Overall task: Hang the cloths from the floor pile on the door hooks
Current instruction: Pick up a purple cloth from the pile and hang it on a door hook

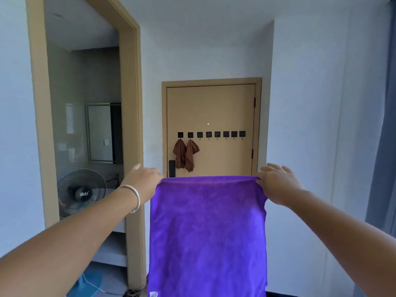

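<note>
Door (211,108) ahead; left hand (144,181), right hand (276,183) pinch purple cloth (207,232) corners.

Standing fan (81,192) (blue base), wall mirror (100,132) — grey curtain (384,146)

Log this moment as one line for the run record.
left hand: pinches purple cloth corner | right hand: pinches other corner | cloth: spread, hanging | door hooks: two brown cloths hung, six free

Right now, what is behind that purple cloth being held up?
Behind the purple cloth, held by the left hand and right hand, is the door. Its hooks and two brown cloths show above; the door's lower part is covered.
</note>
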Available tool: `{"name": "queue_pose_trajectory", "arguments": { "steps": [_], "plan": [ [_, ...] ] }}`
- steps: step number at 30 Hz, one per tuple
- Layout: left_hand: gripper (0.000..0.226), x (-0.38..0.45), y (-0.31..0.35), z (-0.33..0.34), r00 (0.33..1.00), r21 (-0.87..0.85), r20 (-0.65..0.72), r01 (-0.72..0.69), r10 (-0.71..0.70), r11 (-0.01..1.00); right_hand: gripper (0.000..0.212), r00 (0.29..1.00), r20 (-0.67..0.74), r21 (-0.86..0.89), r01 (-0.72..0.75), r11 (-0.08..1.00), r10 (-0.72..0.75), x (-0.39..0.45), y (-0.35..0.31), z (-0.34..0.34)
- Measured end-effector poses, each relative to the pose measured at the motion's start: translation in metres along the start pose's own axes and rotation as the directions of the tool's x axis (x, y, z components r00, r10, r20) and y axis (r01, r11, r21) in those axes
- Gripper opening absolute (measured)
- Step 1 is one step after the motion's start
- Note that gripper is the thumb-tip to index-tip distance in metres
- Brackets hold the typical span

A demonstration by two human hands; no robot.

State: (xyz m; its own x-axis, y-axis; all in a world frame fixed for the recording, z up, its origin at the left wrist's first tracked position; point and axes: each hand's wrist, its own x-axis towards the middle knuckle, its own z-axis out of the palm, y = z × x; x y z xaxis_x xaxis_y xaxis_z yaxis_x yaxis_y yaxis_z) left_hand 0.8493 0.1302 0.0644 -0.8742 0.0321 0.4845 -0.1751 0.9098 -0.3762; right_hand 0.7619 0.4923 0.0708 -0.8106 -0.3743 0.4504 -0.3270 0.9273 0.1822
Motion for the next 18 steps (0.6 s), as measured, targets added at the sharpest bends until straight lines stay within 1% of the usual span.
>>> {"name": "queue_pose_trajectory", "arguments": {
  "steps": [4, 8, 12, 15, 18],
  "plan": [
    [0.033, 0.038, 0.002, 0.02, 1.0, 0.007, 0.003, -0.001, 0.001, 1.0, 0.038, 1.0, -0.006, -0.009, -0.002, 1.0, 0.002, 0.043, 0.011, 0.022],
    [0.036, 0.069, -0.005, 0.047, 1.0, -0.004, 0.004, -0.003, 0.003, 1.0, 0.039, 1.0, -0.017, -0.01, 0.017, 1.0, -0.017, 0.081, 0.009, 0.046],
    [0.033, 0.101, -0.02, 0.085, 1.0, -0.019, 0.008, -0.006, 0.006, 1.0, 0.037, 0.998, -0.038, -0.027, 0.05, 0.998, -0.051, 0.124, -0.005, 0.069],
    [0.037, 0.129, -0.04, 0.114, 1.0, -0.039, 0.02, -0.002, 0.003, 0.999, 0.035, 0.996, -0.052, -0.044, 0.067, 0.997, -0.069, 0.157, -0.019, 0.085],
    [0.038, 0.16, -0.062, 0.142, 1.0, -0.068, -0.006, 0.002, -0.003, 0.998, 0.034, 0.994, -0.068, -0.061, 0.079, 0.995, -0.083, 0.195, -0.035, 0.098]
  ]
}}
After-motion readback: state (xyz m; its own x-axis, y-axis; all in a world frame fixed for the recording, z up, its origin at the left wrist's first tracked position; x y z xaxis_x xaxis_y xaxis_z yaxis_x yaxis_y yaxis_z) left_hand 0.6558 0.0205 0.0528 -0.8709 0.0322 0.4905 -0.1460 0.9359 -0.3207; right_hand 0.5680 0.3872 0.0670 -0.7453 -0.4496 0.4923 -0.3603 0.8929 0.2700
